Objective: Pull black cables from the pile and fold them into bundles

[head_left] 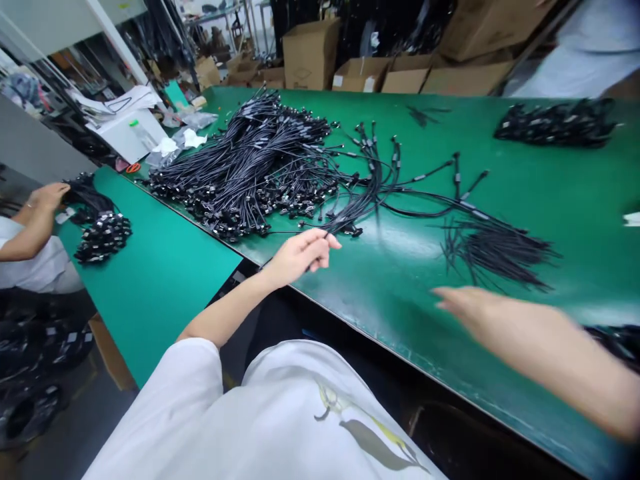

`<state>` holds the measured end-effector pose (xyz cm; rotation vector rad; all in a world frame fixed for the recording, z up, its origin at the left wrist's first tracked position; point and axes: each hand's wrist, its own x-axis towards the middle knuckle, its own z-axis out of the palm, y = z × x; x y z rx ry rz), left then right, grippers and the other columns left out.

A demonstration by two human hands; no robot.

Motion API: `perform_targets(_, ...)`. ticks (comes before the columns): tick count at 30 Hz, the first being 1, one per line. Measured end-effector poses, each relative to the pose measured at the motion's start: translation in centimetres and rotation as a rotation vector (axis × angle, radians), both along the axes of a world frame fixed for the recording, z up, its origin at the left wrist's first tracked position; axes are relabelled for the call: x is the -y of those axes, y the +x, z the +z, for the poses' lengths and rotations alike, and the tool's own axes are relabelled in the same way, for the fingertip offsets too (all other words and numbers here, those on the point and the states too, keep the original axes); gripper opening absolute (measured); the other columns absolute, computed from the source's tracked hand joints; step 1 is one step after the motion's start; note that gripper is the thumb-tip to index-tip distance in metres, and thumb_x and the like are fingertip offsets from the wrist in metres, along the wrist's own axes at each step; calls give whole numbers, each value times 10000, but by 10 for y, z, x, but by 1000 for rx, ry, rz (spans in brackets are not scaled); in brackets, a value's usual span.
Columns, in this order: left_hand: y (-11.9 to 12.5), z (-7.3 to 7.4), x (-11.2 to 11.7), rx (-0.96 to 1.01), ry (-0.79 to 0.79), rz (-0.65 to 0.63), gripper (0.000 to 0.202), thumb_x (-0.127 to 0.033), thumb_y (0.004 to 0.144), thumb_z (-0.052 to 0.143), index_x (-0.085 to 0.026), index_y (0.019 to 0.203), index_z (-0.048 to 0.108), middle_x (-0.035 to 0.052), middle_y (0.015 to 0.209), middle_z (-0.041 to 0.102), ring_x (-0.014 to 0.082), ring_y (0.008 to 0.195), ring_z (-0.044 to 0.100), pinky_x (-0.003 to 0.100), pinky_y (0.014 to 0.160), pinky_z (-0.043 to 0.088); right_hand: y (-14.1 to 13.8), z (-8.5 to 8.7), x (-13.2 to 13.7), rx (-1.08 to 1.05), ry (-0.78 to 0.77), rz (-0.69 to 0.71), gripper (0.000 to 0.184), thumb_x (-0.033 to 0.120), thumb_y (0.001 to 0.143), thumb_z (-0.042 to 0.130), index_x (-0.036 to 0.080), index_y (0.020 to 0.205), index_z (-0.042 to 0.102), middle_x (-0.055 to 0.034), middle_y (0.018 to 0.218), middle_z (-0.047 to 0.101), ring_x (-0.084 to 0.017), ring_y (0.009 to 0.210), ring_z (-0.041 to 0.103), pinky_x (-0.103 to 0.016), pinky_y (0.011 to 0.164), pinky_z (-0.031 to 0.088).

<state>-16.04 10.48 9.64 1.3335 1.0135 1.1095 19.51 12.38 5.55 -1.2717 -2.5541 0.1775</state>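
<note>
Gripping the near end of a black cable bunch (370,193) with the curled left hand (306,252), just off the near right side of the big cable heap (255,153); seeing the rest of the bunch spread right beside that heap. Holding the right hand (470,303) above the green worktop (380,287), well right of the heap and nearer the body; cannot tell through the blur whether spread or clenched. Noting thin black strips (505,253) right of the heap, cardboard boxes (310,57) behind it, another person's hand (49,195) to its left.
</note>
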Motion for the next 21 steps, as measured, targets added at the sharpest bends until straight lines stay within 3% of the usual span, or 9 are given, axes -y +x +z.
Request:
perform_targets(2,23,-3,3,-206,154,-38,276,-439,892,563,-193,951,672,72,910,623,169,813,575,289,748,470,-38,15,25,49,-43,186,362,433,949,353,291,971,685,-60,881,725,-208,633,657,-338,483,450)
perform_targets(4,43,-10,9,-321,216,-175,238,-370,910,531,-204,976,689,80,958,645,205,922,586,322,861,454,-62,33,32,24,30,156,412,449,978,311,267,903,673,-47,793,704,-187,638,644,-297,471,383)
perform_targets(5,49,-13,13,-349,198,-250,243,-352,918,512,-207,993,692,68,906,645,200,885,587,320,853,450,-65,40,29,-3,64,108,446,488,984,295,263,881,666,-43,771,697,-189,652,642,-292,474,358)
perform_targets(8,53,-18,18,-308,-20,-403,283,-394,921,510,-192,987,696,9,697,551,132,637,502,268,680,436,-47,48,5,-84,38,-30,561,674,937,281,271,837,660,-31,794,709,-213,696,647,-311,525,376)
perform_targets(10,45,-15,15,-117,-248,-437,339,-470,880,569,-160,937,694,-29,604,428,90,524,383,229,551,379,-26,39,-9,-142,-70,-96,623,776,871,296,281,815,671,-33,831,723,-232,733,654,-350,591,425)
perform_targets(12,31,-10,8,142,-422,-373,372,-481,841,624,-127,933,693,-64,575,296,58,471,255,194,461,294,-7,25,-16,-214,-215,-155,625,810,824,343,289,852,688,-43,857,727,-238,720,650,-386,637,462)
perform_targets(15,9,3,-2,439,-443,-125,308,-379,876,605,-116,1007,696,-76,586,186,50,462,132,165,397,194,7,6,-11,-318,-292,-205,501,712,854,417,299,965,679,-56,929,718,-247,748,649,-411,700,497)
perform_targets(18,-4,12,-8,585,-346,109,281,-332,949,507,-155,1076,684,-63,585,173,60,456,153,152,398,234,9,0,6,-342,-118,-206,360,541,933,387,319,1059,642,-67,907,681,-265,776,642,-406,684,484)
perform_targets(21,-4,10,-11,605,-355,86,279,-279,922,545,-134,1127,669,-59,596,243,47,468,244,147,447,303,-1,6,26,-158,158,-156,350,381,971,325,305,1099,642,-72,768,637,-265,652,600,-391,572,417)
